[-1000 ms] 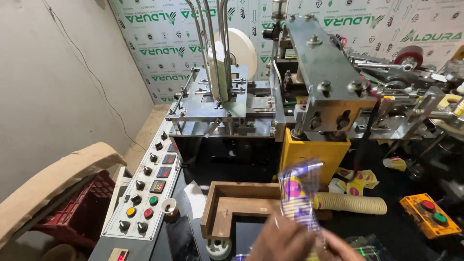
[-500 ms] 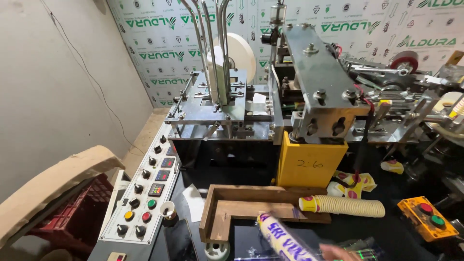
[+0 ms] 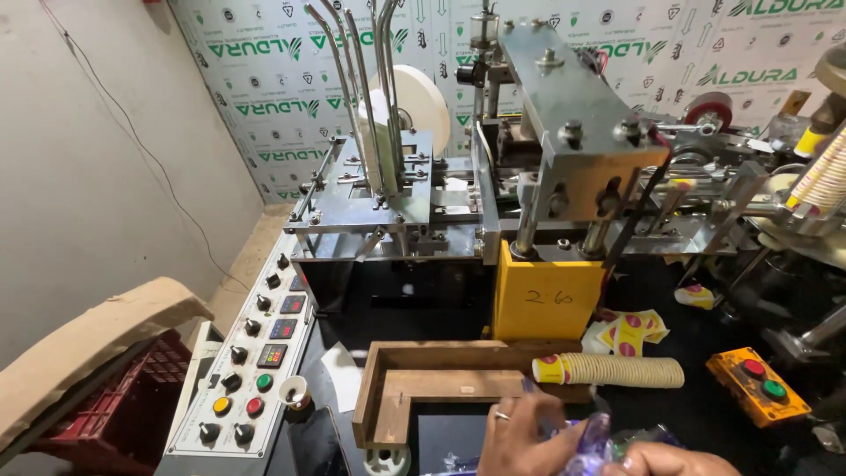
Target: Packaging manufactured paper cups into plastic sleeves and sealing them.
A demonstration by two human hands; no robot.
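Item: plastic sleeve [image 3: 589,441], clear with purple print, at the near edge of the machine bed, held between both hands and crumpled where they grip it. It lies just in front of the wooden tray [image 3: 441,388] and just below the lying cup stack [image 3: 608,370], not touching the stack as far as can be seen.

Left hand [image 3: 524,436]: enters from the bottom edge, back of the hand upward, fingers curled down around the sleeve's left part; a ring shows on one finger. Closed on the sleeve.

Right hand [image 3: 670,460]: low at the bottom edge, only its upper side visible, pressed against the sleeve's right end. Fingers appear folded on the plastic; the grip itself is mostly cut off by the frame.

Surroundings:
- Cup stack: ribbed paper cups on their side, yellow and red rim end pointing left, touching the tray's right end.
- Yellow guard [image 3: 546,295]: behind the tray, at the bed's middle.
- Control panel [image 3: 256,370]: along the left edge, with knobs and yellow, green and red buttons.
- Orange button box [image 3: 758,386]: at the right, well apart from the hands.
- Loose printed cup blanks [image 3: 630,330]: between guard and stack.
- Red crate [image 3: 115,414]: beyond the left edge, under a cardboard sheet [image 3: 88,339].
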